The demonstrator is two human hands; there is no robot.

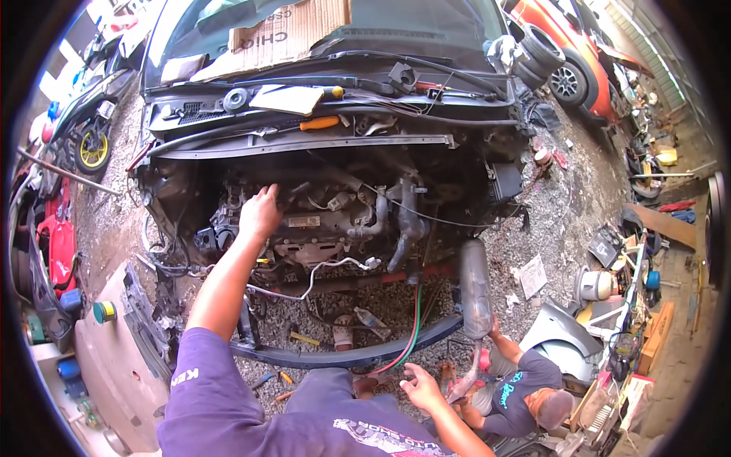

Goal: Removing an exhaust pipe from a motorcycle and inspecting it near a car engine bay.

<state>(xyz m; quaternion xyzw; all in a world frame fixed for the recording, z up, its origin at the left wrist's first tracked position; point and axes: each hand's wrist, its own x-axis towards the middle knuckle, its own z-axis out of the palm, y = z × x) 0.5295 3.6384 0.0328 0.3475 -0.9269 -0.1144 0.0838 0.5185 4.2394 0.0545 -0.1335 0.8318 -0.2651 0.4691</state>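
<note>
My left arm stretches forward over the engine bay. My left hand (261, 214) is at the left top of the dark engine (304, 222), its fingers reaching forward, and nothing shows in them. My right hand (423, 389) hovers low near my body with its fingers apart and holds nothing. Close to it, red and green hoses (416, 327) run down past a curved dark bumper bar (304, 358). A pale wiring lead (311, 280) with a connector hangs across the engine's front.
At right, a crouching co-worker (525, 396) holds a grey exhaust muffler (476, 293) upright. An orange-handled screwdriver (320, 123), a cloth-like white pad (285, 99) and cardboard (285, 38) lie at the windshield base. A panel (114, 358) and scattered parts flank the gravel.
</note>
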